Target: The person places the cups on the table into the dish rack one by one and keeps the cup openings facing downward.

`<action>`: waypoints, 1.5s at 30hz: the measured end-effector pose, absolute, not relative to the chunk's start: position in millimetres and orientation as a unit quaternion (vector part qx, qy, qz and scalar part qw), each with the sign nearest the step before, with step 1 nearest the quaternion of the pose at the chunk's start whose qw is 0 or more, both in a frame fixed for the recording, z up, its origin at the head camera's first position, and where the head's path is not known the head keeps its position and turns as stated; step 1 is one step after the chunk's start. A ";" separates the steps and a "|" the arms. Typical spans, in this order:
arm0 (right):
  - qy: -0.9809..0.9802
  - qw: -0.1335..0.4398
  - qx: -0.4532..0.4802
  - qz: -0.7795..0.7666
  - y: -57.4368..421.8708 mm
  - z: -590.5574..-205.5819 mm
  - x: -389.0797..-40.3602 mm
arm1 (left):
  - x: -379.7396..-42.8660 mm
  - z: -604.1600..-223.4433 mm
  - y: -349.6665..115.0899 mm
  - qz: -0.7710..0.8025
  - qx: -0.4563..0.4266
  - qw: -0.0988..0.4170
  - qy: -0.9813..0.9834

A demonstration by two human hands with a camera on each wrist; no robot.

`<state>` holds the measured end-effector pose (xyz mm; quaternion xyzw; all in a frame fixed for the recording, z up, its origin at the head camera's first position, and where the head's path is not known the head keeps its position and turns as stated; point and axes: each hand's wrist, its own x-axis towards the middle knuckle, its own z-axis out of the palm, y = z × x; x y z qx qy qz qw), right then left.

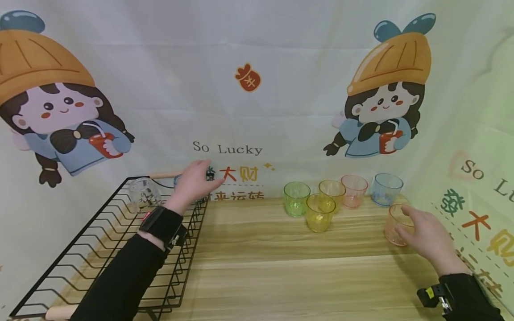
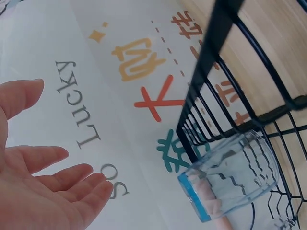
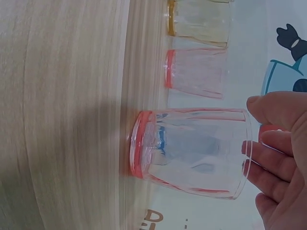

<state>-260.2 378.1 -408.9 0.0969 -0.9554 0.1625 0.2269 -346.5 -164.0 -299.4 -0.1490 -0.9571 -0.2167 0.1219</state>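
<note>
In the head view my left hand (image 1: 195, 183) hovers above the far right end of a black wire rack (image 1: 188, 267), fingers spread and holding nothing. Below that hand, a clear cup with a blue base (image 2: 230, 175) lies tilted in the rack. Another clear cup (image 1: 144, 195) leans in the rack's far left corner. At the right side of the table, my right hand (image 1: 429, 238) has thumb and fingertips at the rim of an orange-pink tumbler (image 3: 192, 153). Its reddish base points down at the wooden tabletop.
Left of the right hand stand a blue cup (image 1: 387, 191), a pink cup (image 1: 354, 191), two yellow cups, the front one (image 1: 320, 214) nearer me, and a green cup (image 1: 296, 199). A printed cloth (image 1: 281, 111) hangs behind the wooden table (image 1: 289, 276) and along its right side.
</note>
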 end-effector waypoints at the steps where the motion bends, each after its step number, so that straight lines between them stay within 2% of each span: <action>1: -0.957 0.223 0.097 0.161 378.1 -409.5 -260.4 | -345.3 -299.1 -163.1 -0.219 -0.153 0.120 -0.956; 6: -0.963 0.203 0.093 0.152 378.5 -410.7 -262.9 | -339.8 -296.9 -158.7 -0.239 -0.166 0.110 -0.950; 21: -0.975 0.160 0.087 0.125 377.3 -411.4 -266.1 | -323.4 -289.2 -145.1 -0.243 -0.194 0.123 -0.942; 36: -0.971 0.197 0.101 0.092 374.8 -419.2 -270.6 | -311.4 -287.1 -128.3 -0.265 -0.231 0.111 -0.930; 45: -0.958 0.221 0.096 0.156 361.4 -411.9 -262.2 | -303.0 -284.2 -118.0 -0.257 -0.252 0.114 -0.926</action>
